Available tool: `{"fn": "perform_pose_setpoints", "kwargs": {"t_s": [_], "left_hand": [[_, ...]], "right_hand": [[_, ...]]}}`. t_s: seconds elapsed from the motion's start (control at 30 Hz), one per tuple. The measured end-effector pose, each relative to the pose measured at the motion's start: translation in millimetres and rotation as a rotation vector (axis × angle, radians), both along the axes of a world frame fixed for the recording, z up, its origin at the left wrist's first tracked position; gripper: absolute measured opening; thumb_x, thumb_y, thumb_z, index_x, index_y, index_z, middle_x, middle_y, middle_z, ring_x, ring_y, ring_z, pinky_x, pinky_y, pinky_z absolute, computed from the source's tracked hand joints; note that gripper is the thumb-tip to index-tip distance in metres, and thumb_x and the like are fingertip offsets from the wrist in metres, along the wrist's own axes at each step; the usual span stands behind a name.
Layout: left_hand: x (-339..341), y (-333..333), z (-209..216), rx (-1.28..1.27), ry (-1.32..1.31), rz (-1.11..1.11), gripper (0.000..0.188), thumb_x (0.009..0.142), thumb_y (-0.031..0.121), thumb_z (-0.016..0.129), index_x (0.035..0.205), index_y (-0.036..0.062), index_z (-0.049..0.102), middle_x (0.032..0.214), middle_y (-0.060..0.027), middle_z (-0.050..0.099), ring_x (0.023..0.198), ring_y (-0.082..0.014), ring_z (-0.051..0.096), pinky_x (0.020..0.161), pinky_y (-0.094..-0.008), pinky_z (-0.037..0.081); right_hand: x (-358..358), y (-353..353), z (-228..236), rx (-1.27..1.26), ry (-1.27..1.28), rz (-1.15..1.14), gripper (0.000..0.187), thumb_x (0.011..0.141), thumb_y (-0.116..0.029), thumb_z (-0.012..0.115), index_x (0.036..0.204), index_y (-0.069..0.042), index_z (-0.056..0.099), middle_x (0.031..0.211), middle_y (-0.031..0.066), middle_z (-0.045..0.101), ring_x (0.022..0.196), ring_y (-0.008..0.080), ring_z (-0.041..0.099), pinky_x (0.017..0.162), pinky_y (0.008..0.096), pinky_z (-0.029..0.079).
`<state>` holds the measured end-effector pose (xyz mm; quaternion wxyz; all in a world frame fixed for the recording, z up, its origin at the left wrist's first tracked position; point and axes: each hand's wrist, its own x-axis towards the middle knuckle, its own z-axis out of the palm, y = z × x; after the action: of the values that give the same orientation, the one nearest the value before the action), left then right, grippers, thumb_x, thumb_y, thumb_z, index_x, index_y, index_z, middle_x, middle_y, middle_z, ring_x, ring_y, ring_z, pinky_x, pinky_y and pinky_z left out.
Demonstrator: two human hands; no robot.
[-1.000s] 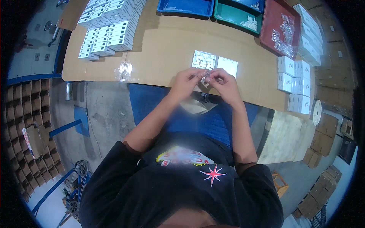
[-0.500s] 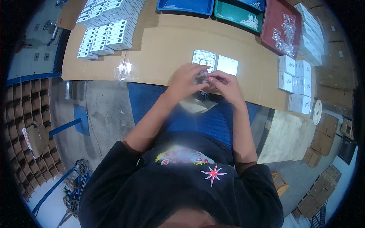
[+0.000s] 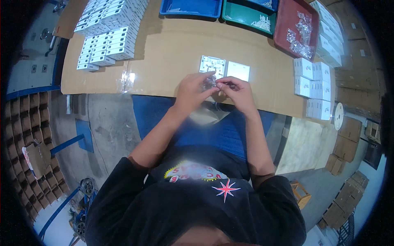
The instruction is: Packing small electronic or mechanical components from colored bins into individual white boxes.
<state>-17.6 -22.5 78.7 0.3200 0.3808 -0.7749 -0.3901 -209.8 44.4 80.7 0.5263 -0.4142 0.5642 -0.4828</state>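
Note:
Over the near edge of the cardboard-covered table, my left hand point(image 3: 191, 91) is closed on a small clear plastic bag point(image 3: 209, 83). The bag's contents are too small to make out. Thumb and finger of my right hand point(image 3: 239, 95) pinch the bag's right side. Just beyond my fingers lies an open white case point(image 3: 212, 62) with small fittings inside, its near part hidden by my left hand. A plain white flat panel point(image 3: 238, 70) rests beside it on the right.
Stacked white boxes point(image 3: 121, 50) stand at the far left, and more white boxes point(image 3: 303, 67) at the right. Along the back are a blue tray point(image 3: 191, 16), a green tray point(image 3: 242, 25) with white plugs, and a red tray point(image 3: 283, 30) holding clear bags.
The view has shifted slightly, so the table and trays appear a little further left. Both hands keep hold of the bag, with only slight finger movement.

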Motion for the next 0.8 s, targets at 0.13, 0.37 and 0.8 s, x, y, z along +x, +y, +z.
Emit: {"fn": "perform_pose_setpoints", "kwargs": {"t_s": [0.13,0.37,0.8], "left_hand": [[-2,-5,-1,-0.03,0.079,-0.018,0.05,0.08,0.012,0.084,0.127,0.0056,0.069,0.106,-0.0114,0.071,0.096,-0.022,0.068,0.086,-0.0339,0.055],[-1,-4,1,0.094,0.101,-0.016,0.05,0.079,0.01,0.085,0.126,0.003,0.068,0.106,-0.0097,0.067,0.09,-0.0187,0.063,0.084,-0.0302,0.052],[-4,0,-20,0.026,0.102,-0.061,0.045,0.08,0.008,0.083,0.122,0.0031,0.069,0.106,-0.0101,0.067,0.087,-0.0192,0.063,0.081,-0.0311,0.053]], "right_hand": [[-8,-14,15,-0.001,0.021,-0.009,0.017,0.096,-0.009,0.071,0.111,-0.003,0.076,0.088,0.0017,0.072,0.074,0.0071,0.061,0.067,0.0226,0.049],[-121,-119,-8,-0.256,0.608,-0.296,0.026,0.092,-0.021,0.072,0.112,-0.005,0.075,0.092,0.0108,0.076,0.077,0.018,0.07,0.073,0.0327,0.055],[-164,-229,6,0.255,1.345,-0.244,0.028,0.086,-0.023,0.066,0.104,-0.003,0.074,0.111,0.0223,0.073,0.106,0.0405,0.07,0.09,0.0496,0.056]]}}
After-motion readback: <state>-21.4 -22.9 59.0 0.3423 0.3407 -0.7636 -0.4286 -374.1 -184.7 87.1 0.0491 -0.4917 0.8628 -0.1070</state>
